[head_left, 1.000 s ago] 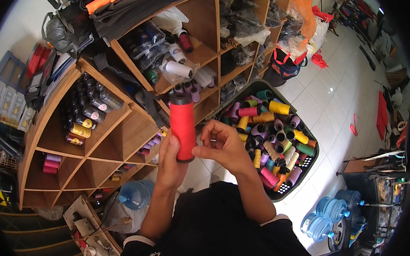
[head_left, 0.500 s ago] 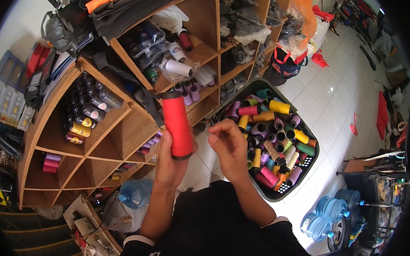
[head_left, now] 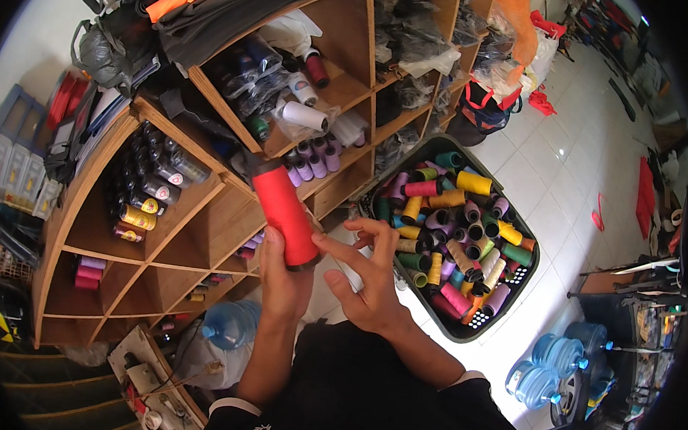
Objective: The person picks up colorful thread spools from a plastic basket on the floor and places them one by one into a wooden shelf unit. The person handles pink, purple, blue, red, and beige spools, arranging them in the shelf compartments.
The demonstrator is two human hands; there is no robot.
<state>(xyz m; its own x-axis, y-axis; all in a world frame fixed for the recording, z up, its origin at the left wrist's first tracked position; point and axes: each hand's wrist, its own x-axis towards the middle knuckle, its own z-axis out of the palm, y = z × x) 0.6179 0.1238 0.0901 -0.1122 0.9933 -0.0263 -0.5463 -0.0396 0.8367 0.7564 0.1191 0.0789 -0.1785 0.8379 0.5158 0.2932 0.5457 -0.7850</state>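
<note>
A large red thread spool [head_left: 285, 215] with dark ends is gripped in my left hand [head_left: 285, 286], tilted with its top leaning left. My right hand [head_left: 367, 283] is beside its lower end, fingers apart, the index fingertip at or very near the red thread. Whether it touches, I cannot tell. To the right of my hands stands a dark basket [head_left: 532, 262], full of thread spools in many colours, among them a yellow spool [head_left: 473, 183] and a pink spool [head_left: 451, 299].
A wooden cubby shelf [head_left: 226, 208] holds purple spools [head_left: 306, 165], white spools [head_left: 304, 116] and dark wrapped cones [head_left: 157, 172]. Blue water jugs [head_left: 231, 324] stand by the shelf's foot, and more water jugs [head_left: 534, 383] at right. Bags [head_left: 488, 106] lie beyond the basket on the tiled floor.
The spool's top has tipped further left in my left hand. My right hand has moved left and down toward the spool, its pinched fingers spreading apart.
</note>
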